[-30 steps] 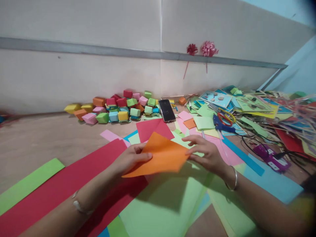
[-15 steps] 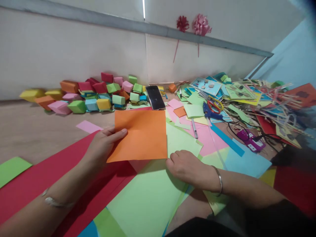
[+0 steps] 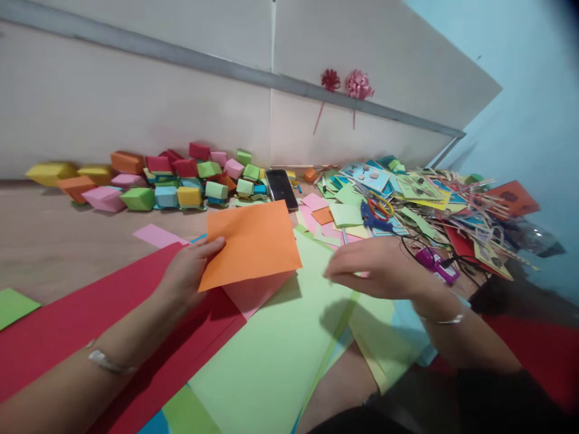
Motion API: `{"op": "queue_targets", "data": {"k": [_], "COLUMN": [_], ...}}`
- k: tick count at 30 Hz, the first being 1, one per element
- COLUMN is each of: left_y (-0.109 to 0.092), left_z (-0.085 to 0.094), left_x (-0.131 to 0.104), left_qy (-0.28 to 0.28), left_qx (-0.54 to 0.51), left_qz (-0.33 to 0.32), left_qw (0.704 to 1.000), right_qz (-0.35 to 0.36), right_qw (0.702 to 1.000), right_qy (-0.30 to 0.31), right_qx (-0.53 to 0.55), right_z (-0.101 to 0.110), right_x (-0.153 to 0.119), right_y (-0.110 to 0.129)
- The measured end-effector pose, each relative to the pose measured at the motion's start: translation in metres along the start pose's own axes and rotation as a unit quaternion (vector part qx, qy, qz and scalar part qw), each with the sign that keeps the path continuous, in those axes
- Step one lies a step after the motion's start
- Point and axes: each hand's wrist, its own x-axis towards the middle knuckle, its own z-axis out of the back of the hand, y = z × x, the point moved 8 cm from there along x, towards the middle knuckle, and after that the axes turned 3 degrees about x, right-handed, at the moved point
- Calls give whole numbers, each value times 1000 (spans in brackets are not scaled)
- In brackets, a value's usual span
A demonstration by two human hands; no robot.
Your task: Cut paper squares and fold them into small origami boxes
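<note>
My left hand (image 3: pixel 189 265) pinches the left edge of an orange paper sheet (image 3: pixel 253 244), thumb on top. The sheet is held up at a tilt above red paper (image 3: pixel 136 301) and a large light green sheet (image 3: pixel 257 349). To the right of the orange sheet, apart from it, my right hand (image 3: pixel 375 265) is raised over the green and yellow papers. Its fingers are blurred, and whether they are spread or closed does not show clearly. A folded pinkish-red piece (image 3: pixel 257 292) lies below the orange sheet.
Colored paper boxes (image 3: pixel 138 199) line the wall at the back left. A phone (image 3: pixel 281 188) lies beside them. At the right are a blue glue gun (image 3: pixel 375 218), scissors (image 3: pixel 380 207), a purple power strip (image 3: pixel 436 265) and piled cards and sticks (image 3: pixel 416 187).
My right hand has left the orange sheet's lower right corner and moved up and right. The sheet, still in my left hand, has tilted. The camera view has shifted.
</note>
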Motion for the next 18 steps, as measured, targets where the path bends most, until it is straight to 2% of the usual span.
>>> {"op": "queue_targets", "data": {"k": [2,5,8,10,12,14,16,18], "left_y": [4,8,10,10,10,9,9,9], "left_z": [4,6,4,2,2,1,1,-2], "left_x": [3,7,9,9,10,11,12,13], "left_qy": [-11,-8,16,29,35,40,44,56], "left_qx": [-18,-30,-30,-31,-32,-34,-36,-55], "left_qz": [19,33,36,32,22,15,13,12], "left_qw": [1000,999,999,999,999,999,998,997], "right_qz": [44,56,49,32,8,-31,-77,-154], "right_qw": [989,941,921,917,911,901,894,893], "right_qy": [54,164,182,190,204,202,153,78], "right_qx": [129,290,340,349,359,383,414,415], "right_z": [-11,-34,-45,-50,-53,-53,-50,-48], "right_x": [13,27,36,36,28,12,-10,-36], "right_y": [19,46,61,59,45,18,-21,-71]}}
